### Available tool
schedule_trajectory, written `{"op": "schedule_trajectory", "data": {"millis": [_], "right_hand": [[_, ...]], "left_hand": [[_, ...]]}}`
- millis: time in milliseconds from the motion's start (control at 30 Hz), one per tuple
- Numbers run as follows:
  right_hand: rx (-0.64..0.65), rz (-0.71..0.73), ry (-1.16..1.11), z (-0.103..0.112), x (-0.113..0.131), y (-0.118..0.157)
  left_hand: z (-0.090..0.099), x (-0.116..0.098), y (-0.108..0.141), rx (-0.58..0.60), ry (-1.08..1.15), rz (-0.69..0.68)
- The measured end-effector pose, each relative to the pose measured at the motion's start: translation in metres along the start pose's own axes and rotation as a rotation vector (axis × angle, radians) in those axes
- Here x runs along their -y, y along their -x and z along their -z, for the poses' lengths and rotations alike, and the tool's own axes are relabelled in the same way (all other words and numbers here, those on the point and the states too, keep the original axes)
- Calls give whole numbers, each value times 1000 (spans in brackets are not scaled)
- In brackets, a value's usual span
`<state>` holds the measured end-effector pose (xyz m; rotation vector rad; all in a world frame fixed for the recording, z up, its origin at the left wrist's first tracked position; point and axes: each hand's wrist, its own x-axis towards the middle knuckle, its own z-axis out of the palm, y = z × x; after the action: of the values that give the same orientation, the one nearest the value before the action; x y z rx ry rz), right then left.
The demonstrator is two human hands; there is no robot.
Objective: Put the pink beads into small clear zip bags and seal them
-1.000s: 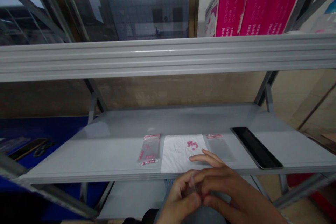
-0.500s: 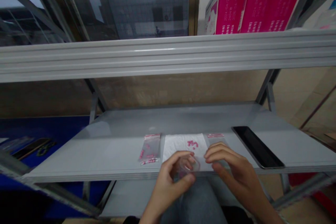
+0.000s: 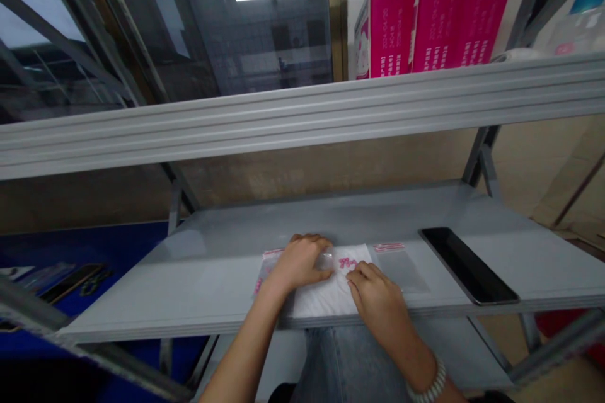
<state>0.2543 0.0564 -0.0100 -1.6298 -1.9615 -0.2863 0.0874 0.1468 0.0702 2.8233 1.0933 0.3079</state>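
A small clear plastic container point(image 3: 327, 259) is in my left hand point(image 3: 302, 262), low over the white tissue point(image 3: 326, 296). My fingers curl around it and hide much of its shape. Small pink beads point(image 3: 347, 262) lie in a cluster on the tissue, just right of the container. At the cluster's near edge is my right hand point(image 3: 378, 296), fingers bent and pressed together; whatever they pinch, if anything, is hidden. Left of the tissue, a zip bag with pink beads point(image 3: 259, 283) is partly covered by my left hand and forearm.
Right of the tissue lies a second clear zip bag point(image 3: 401, 267). A dark tablet point(image 3: 467, 264) rests farther right on the grey shelf point(image 3: 208, 277). Above, a metal shelf beam point(image 3: 283, 116) crosses the view, with pink boxes point(image 3: 439, 19) on top.
Both hands have moved forward and down from the shelf's front edge to the tissue. My left hand brought the container along. My right fingers have closed together beside the beads.
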Motion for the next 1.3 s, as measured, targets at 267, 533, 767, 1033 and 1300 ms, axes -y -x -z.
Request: {"op": "schedule_trajectory", "data": {"millis": [267,533,767,1033,1300], "right_hand": [[14,25,24,2,-4,0],[22,7,-3,3,-3,-1],[-55,1,-23,-2,-2,2],[-32,-2,-53,0,-3,0],[-189,-314,-900,27,13,1]], "left_hand": [[0,-4,-9,108,-129,-19],[6,-8,-15,152,-181,-18],[2,-9,-15,139,-181,-9],[9,-7,1,-23,-22,43],[-21,-48,43,-586,444,182]]}}
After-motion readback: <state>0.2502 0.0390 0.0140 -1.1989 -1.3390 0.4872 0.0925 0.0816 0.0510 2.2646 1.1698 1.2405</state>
